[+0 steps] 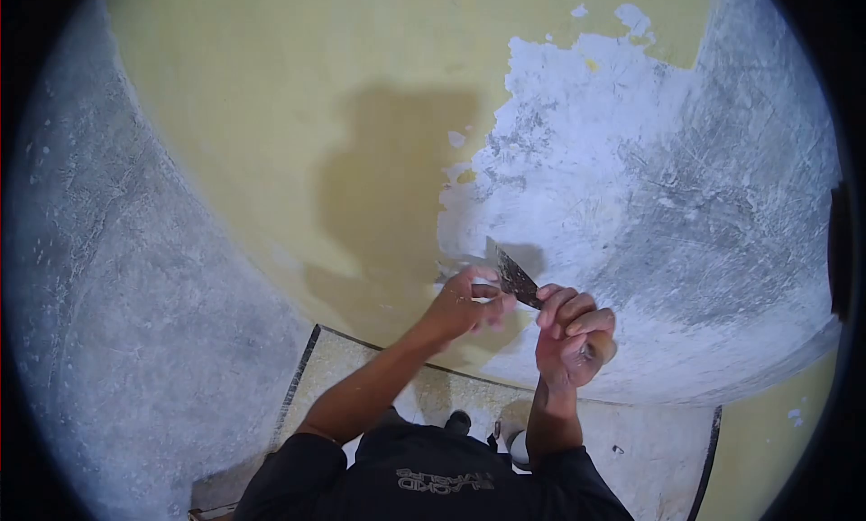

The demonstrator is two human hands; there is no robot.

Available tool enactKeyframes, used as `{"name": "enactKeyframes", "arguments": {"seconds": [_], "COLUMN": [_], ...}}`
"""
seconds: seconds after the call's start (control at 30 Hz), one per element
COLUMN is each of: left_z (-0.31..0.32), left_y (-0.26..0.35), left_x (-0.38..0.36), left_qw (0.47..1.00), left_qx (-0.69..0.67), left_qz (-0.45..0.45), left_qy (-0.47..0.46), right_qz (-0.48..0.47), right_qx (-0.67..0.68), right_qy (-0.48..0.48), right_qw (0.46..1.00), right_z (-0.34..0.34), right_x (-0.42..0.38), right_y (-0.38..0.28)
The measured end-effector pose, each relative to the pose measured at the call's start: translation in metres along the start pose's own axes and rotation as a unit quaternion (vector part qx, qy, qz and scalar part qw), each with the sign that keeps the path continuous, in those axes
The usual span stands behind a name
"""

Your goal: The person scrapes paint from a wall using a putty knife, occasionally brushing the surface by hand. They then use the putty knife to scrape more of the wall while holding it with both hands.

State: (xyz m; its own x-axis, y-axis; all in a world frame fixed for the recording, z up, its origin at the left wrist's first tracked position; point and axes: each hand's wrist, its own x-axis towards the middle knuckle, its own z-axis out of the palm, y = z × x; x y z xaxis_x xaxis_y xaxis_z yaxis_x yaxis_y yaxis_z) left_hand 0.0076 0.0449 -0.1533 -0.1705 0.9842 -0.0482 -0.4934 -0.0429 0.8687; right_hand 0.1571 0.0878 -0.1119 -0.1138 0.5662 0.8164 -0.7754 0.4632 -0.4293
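Observation:
My right hand (575,333) is wrapped round the handle end of a scraper (517,276), whose dark, stained blade points up and to the left. My left hand (469,304) is beside the blade, its fingers partly curled and slightly blurred; whether they touch the blade cannot be made out. Behind both hands stands a wall with yellow paint (271,115) on the left and a bare white and grey patch (577,160) on the right. The edge of the paint is ragged, with small white chipped spots near it.
A grey, rough wall (171,341) is on the left. Below, the pale floor (352,368) has a dark border and scattered debris. A white round object (519,449) is partly hidden by my body. A dark object (841,250) stands at the right edge.

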Motion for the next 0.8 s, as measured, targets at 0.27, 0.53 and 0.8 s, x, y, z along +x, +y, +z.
{"name": "enactKeyframes", "arguments": {"seconds": [0.27,0.53,0.8], "left_z": [-0.017,-0.033,-0.041], "left_y": [0.171,0.233,0.233], "left_x": [0.026,0.074,0.073], "left_qw": [0.508,0.389,0.413], "left_qx": [0.515,0.5,0.481], "left_qz": [0.667,0.767,0.771], "left_qy": [0.179,0.104,0.069], "right_qz": [-0.041,-0.154,-0.126], "right_qx": [0.062,-0.041,-0.181], "right_qy": [-0.038,-0.013,0.01], "right_qw": [0.996,0.987,0.975], "right_z": [0.032,0.06,0.08], "right_x": [0.071,0.107,0.1], "right_y": [0.002,0.014,0.012]}}
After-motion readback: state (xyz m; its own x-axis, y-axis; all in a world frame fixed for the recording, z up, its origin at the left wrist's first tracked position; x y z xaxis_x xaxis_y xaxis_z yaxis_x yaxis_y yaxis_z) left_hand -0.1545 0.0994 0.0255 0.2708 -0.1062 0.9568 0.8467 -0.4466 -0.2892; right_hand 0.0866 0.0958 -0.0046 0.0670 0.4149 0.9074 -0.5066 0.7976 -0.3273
